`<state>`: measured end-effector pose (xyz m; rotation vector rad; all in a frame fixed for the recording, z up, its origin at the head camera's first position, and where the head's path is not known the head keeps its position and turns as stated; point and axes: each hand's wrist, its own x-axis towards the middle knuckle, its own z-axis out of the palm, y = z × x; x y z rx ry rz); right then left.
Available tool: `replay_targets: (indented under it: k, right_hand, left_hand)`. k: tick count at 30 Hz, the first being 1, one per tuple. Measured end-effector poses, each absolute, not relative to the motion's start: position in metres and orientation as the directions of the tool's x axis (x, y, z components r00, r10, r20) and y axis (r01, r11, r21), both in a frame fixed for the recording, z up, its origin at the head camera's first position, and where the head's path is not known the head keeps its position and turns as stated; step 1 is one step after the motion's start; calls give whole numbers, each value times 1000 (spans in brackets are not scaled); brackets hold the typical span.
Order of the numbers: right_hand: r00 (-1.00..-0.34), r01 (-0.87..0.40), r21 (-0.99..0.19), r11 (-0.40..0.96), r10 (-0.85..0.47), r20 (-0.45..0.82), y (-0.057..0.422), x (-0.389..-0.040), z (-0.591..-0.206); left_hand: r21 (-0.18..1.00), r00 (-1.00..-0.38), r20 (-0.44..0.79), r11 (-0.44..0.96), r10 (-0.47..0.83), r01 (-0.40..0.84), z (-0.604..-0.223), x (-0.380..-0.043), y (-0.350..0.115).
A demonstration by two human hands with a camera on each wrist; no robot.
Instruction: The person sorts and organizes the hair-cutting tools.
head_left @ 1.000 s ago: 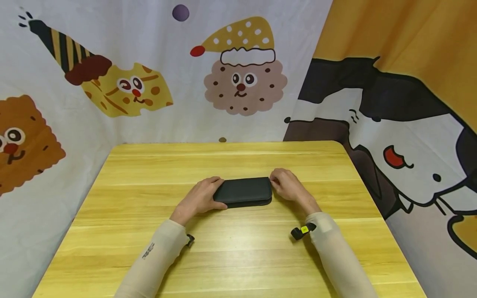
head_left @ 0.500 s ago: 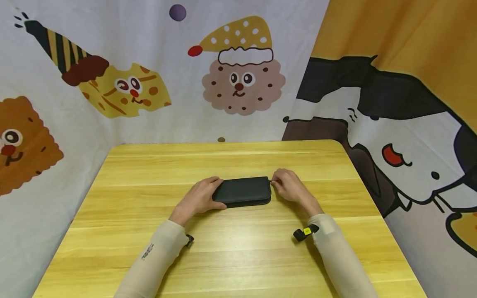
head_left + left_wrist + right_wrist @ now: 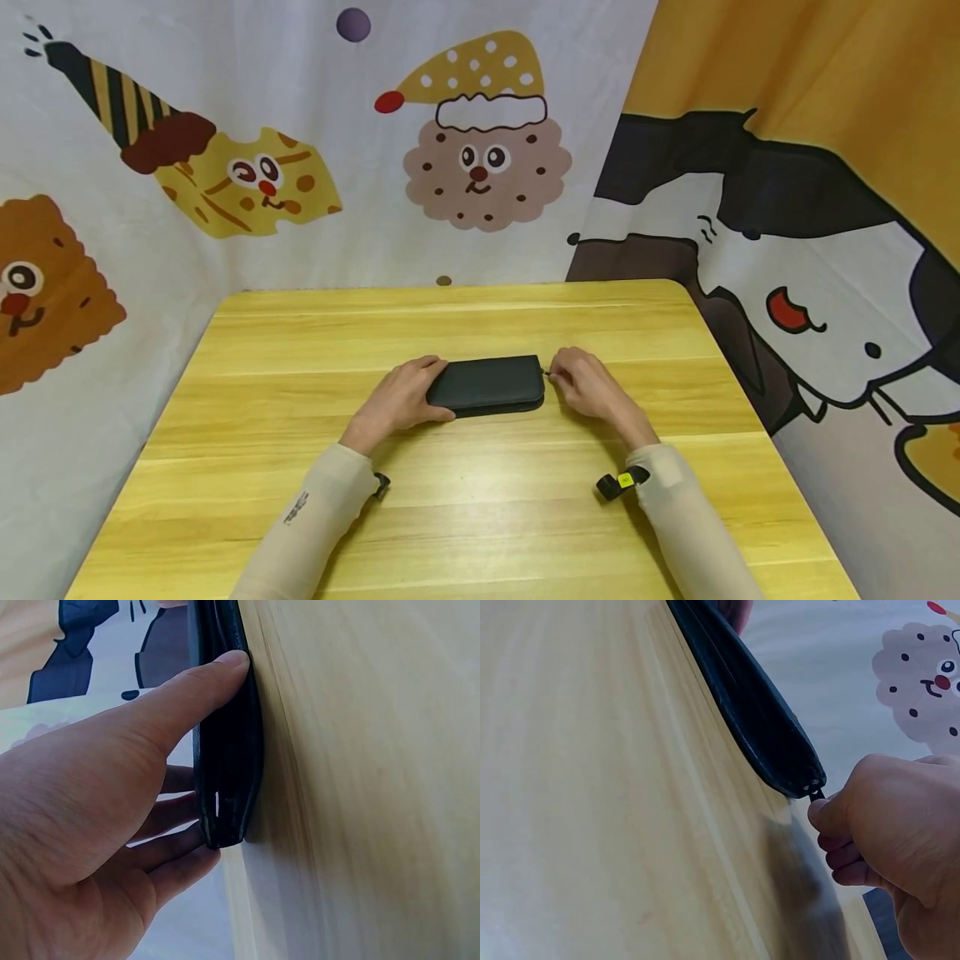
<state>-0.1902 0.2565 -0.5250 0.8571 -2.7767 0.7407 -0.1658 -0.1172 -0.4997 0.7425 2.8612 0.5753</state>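
Observation:
A black zip-around wallet point(image 3: 486, 385) lies flat near the middle of the wooden table, its long side facing me. My left hand point(image 3: 397, 398) holds its left end, thumb on the near edge and fingers around the far side, as the left wrist view shows on the wallet point(image 3: 229, 742). At the opposite end, my right hand point(image 3: 592, 387) pinches a small zipper pull point(image 3: 817, 794) between thumb and curled fingers. The slider sits at the wallet's right end. In the right wrist view a dark recess runs between the two covers along the near side.
The wooden table point(image 3: 480, 517) spreads out around the wallet, with rounded far corners. A white curtain point(image 3: 300, 258) with cartoon prints hangs just behind it and along both sides. Each wrist wears a small black camera point(image 3: 622, 483).
My right hand has moved a little toward me and to the right, bringing the zipper pull from the far right corner along the right end. My left hand and the wallet stay nearly still.

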Motion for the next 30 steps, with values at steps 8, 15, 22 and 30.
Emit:
replay_targets:
  k: [8, 15, 22, 30]
  right_hand:
    - [-793, -609, -377, 698, -522, 313, 258, -176, -527]
    - [-775, -632, -364, 684, -543, 323, 257, -165, -525]
    - [-764, -645, -385, 660, -554, 330, 254, -154, -527]
    - [-721, -690, -340, 639, -565, 402, 248, -142, -530]
  left_hand:
    - [397, -873, -31, 808, 486, 436, -500, -165, -116]
    - [389, -874, -30, 811, 485, 436, -500, -166, -116]
    - [389, -876, -30, 812, 482, 434, -500, -166, -116]
    - [397, -875, -26, 809, 483, 435, -501, -165, -116]
